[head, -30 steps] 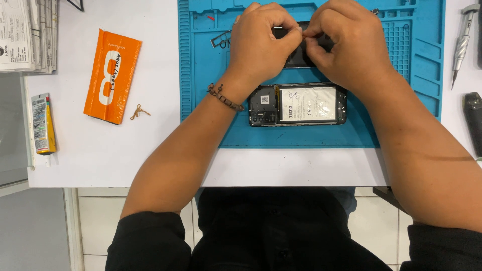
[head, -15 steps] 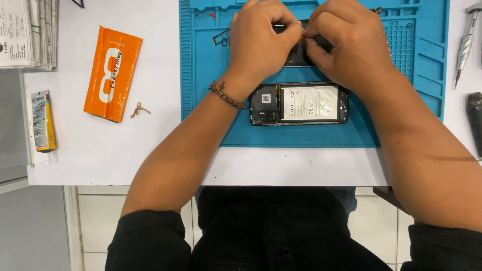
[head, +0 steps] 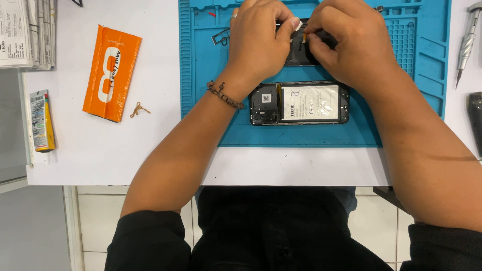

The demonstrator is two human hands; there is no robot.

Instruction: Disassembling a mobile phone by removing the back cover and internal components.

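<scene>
Bare white surface (head: 165,150) lay open between the orange packet (head: 111,73) and the blue mat (head: 321,133). The opened phone (head: 299,103) blocked the mat's middle; a screwdriver (head: 466,42) lay along its right edge.

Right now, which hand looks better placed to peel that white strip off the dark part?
Probably the left hand: its thumb tip already rests against the white strip. The right hand pinches the dark part beside it, seemingly steadying it.
</scene>
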